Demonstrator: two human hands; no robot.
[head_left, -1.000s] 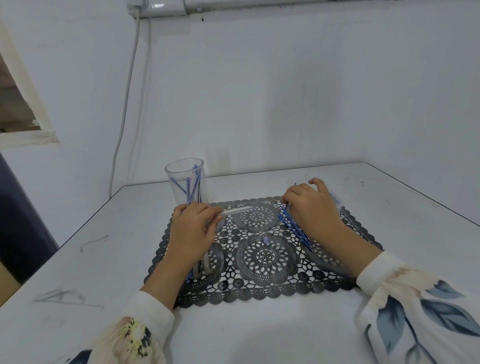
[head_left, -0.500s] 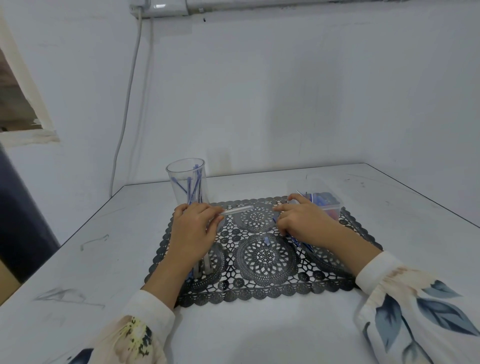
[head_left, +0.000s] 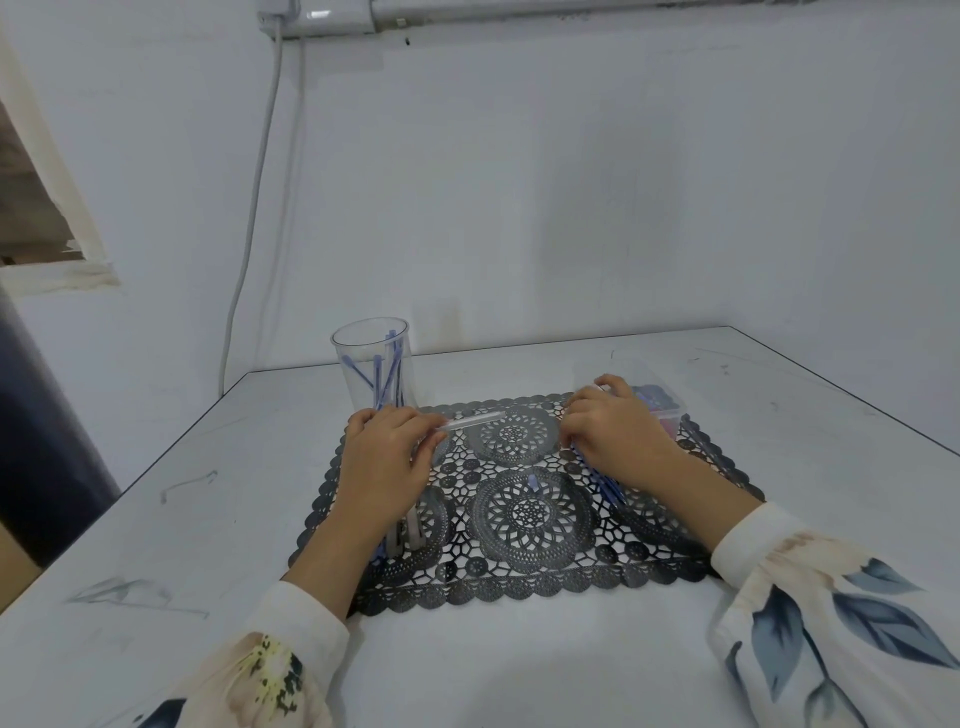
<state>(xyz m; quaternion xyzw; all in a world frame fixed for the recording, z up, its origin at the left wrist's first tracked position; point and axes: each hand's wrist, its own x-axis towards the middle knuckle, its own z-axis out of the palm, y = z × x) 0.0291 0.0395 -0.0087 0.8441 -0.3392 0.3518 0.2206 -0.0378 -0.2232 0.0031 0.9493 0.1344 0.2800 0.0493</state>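
My left hand grips several clear pen tubes; one clear tube sticks out to the right between its fingers and more tubes show below the wrist. My right hand lies curled on the black lace placemat and holds a bundle of blue refills that trail toward me. A clear cup with several blue refills stands at the mat's far left corner. A clear plastic box with blue and red pieces sits just behind my right hand. A small blue piece lies mid-mat.
The white table ends at its left edge near a dark object. A white wall rises close behind the table, with a cable running down it. My flower-print sleeves rest at the near edge.
My right hand first drew toward the mat's middle with the blue refills, uncovering the plastic box, then shifted back toward the box. My left hand stayed put.
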